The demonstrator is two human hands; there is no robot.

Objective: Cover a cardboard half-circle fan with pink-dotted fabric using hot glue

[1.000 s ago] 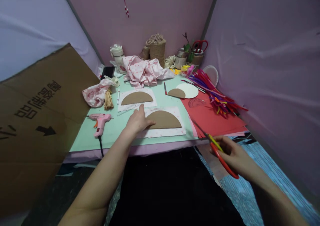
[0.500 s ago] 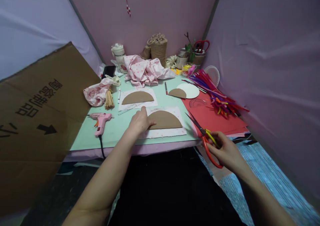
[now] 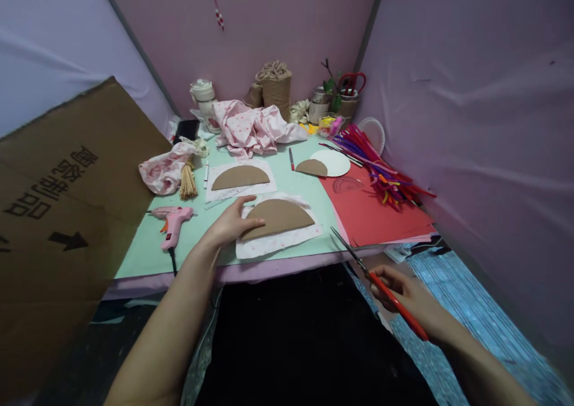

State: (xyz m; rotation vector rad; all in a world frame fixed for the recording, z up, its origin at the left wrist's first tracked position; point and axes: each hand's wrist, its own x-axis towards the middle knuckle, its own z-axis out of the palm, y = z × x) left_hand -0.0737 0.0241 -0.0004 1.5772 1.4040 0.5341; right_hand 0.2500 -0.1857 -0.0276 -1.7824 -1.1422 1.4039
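- Head view: left hand (image 3: pixel 229 222) is spreading its fingers, thumb resting on 1 cardboard semicircle (image 3: pixel 282 216).
- It is lying on pale cloth (image 3: pixel 278 239) on the surface (image 3: pixel 143 252).
- Right hand (image 3: pixel 409 293) is grasping scissors (image 3: pixel 397 304).

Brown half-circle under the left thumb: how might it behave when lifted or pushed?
The brown half-circle is probably stiff: its edges look crisp. It seems thin, so likely light. Pushing may drag the wrinkled cloth beneath.

Open gap between scissors (image 3: pixel 389 294) and nearest cardboard semicircle (image 3: pixel 280 217), glue gun (image 3: pixel 174 216) obstructing left
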